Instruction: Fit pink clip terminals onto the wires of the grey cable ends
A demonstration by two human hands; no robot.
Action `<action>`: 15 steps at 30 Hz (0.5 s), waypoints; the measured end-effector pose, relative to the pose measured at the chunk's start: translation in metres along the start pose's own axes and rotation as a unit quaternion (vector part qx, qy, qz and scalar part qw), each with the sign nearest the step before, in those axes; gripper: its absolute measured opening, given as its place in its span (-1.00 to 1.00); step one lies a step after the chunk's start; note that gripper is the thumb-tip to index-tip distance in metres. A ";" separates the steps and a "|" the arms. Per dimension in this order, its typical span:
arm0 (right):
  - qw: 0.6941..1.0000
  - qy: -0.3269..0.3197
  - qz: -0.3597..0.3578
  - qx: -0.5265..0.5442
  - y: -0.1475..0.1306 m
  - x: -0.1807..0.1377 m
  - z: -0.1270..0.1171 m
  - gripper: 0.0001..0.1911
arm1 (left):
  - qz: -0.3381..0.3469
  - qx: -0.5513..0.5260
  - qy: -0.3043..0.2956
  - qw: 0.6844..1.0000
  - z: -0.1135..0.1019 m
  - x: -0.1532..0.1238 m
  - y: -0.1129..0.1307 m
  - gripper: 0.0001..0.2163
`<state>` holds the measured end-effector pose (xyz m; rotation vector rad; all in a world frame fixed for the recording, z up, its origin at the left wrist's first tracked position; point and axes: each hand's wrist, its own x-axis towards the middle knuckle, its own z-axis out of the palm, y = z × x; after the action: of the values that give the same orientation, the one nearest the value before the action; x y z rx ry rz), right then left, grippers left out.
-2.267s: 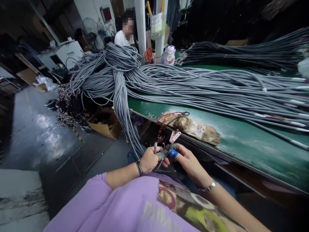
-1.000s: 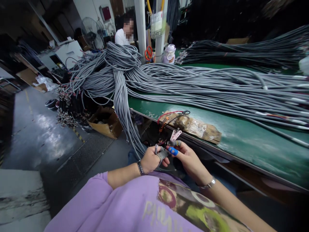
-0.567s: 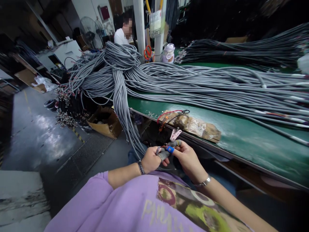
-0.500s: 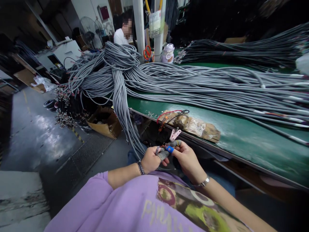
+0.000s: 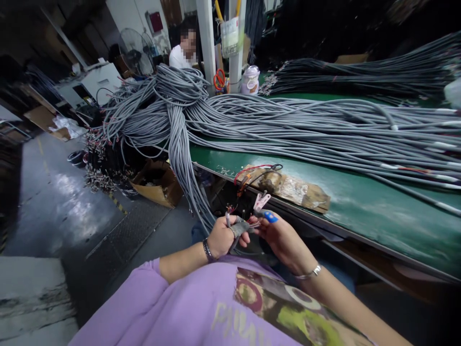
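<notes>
My left hand (image 5: 222, 236) is closed around the end of a grey cable (image 5: 228, 220), whose thin coloured wires stick up above my fist. My right hand (image 5: 281, 236) sits just right of it, fingers curled and pinching at those wires; one finger wears a blue fingertip cover (image 5: 270, 217). Both hands hover below the front edge of the green bench (image 5: 338, 211), over my lap. A pink clip (image 5: 260, 201) hangs at the bench edge just above my hands.
A large mass of grey cables (image 5: 288, 127) covers the bench and spills off its left end. A taped brown board with red and black wires (image 5: 288, 186) lies near the edge. A cardboard box (image 5: 156, 182) sits on the floor. Another person (image 5: 183, 50) sits far behind.
My right hand has pulled slightly right and away from the cable end, its blue-covered finger now raised. My left hand keeps its hold and has shifted a little upward.
</notes>
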<state>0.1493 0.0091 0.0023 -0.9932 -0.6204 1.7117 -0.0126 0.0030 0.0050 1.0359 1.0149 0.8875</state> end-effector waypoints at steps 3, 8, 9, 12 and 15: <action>0.999 -0.009 0.032 0.015 -0.006 0.009 -0.007 -0.61 | -0.019 -0.027 -0.015 0.999 0.002 0.000 0.007 -0.57; 0.999 -0.046 0.024 -0.011 -0.020 0.023 0.002 -0.52 | -0.050 -0.054 -0.056 0.996 0.010 0.005 0.021 -0.57; 0.999 -0.046 0.017 -0.021 -0.021 0.024 0.005 -0.51 | -0.058 -0.054 -0.064 0.995 0.011 0.006 0.023 -0.57; 0.998 -0.040 0.008 -0.041 -0.022 0.027 0.010 -0.47 | -0.069 -0.058 -0.075 0.993 0.013 0.011 0.027 -0.57; 0.999 -0.030 0.005 -0.026 -0.018 0.028 0.009 -0.46 | -0.069 -0.065 -0.078 0.992 0.014 0.014 0.026 -0.58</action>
<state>0.1473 0.0421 0.0124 -0.9861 -0.7022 1.7472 0.0016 0.0201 0.0293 0.8990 0.8748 0.7387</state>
